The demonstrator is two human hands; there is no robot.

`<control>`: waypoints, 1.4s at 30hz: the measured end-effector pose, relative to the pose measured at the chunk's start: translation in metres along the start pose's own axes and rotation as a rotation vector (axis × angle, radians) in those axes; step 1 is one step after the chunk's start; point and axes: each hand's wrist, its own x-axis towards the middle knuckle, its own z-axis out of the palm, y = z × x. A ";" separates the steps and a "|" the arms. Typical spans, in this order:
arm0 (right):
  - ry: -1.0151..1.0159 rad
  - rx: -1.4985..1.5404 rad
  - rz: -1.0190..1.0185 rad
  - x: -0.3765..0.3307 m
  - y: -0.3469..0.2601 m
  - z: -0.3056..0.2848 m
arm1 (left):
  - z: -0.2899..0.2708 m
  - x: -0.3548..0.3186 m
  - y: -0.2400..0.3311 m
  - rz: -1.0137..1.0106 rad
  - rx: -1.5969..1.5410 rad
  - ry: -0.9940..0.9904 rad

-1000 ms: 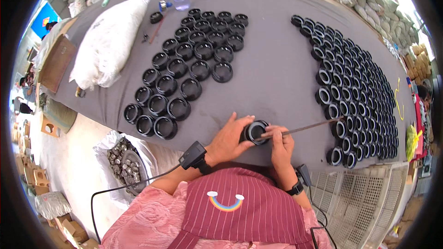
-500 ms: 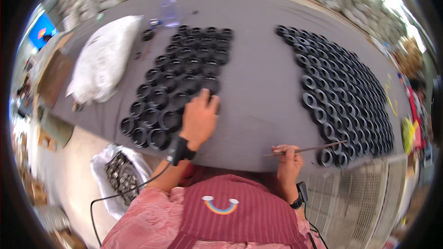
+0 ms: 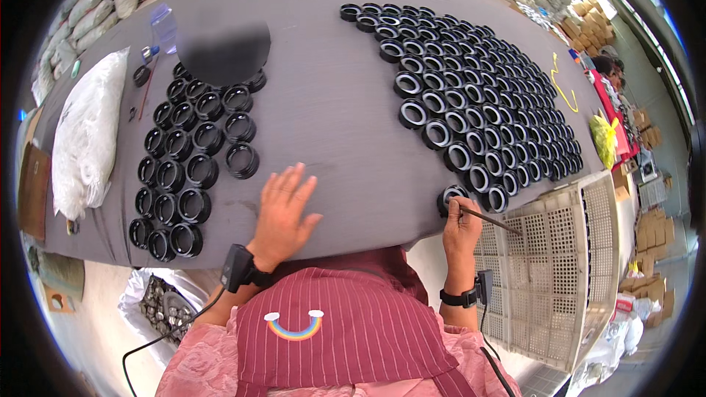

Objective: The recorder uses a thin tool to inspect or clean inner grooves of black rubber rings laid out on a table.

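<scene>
My left hand [image 3: 285,217] is spread palm down over the grey table, holding nothing, to the right of the left group of black rings [image 3: 200,170]. My right hand [image 3: 462,231] grips a thin dark stick [image 3: 489,219] that slants down to the right. Its fingertips are at a black ring [image 3: 446,195] at the near left corner of the right group; whether they touch it I cannot tell. Many black rings [image 3: 454,99] with pale inner rims stand in slanting rows in that right group. A blurred dark patch [image 3: 224,51] hides the far part of the left group.
The grey cloth-covered table [image 3: 323,103] carries a white plastic bag [image 3: 92,132], a clear bottle [image 3: 163,28] and a yellow strip [image 3: 562,84]. Below its left edge stands a white sack [image 3: 136,301] of metal parts. Pale plastic crates [image 3: 544,279] stand at the right. A cable trails from my left wrist.
My left hand has left the rings of the left group and now spreads over the cloth. My right hand, still with the stick, is now at the near ring. The view has swung right.
</scene>
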 end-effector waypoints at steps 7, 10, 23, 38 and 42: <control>-0.311 0.533 0.042 -0.007 -0.094 0.056 | 0.004 -0.008 0.018 0.043 -0.345 -0.093; -0.466 0.578 -0.071 -0.009 -0.139 0.071 | 0.001 -0.013 0.016 -0.039 -0.362 -0.076; -0.480 0.859 -0.168 -0.024 -0.142 0.091 | -0.013 -0.042 -0.006 -0.089 -0.316 0.093; -0.547 0.612 -0.254 -0.004 -0.153 0.073 | -0.011 -0.029 -0.005 -0.077 -0.338 -0.006; -0.443 0.593 -0.336 0.003 -0.153 0.080 | -0.010 -0.027 -0.006 -0.057 -0.341 -0.005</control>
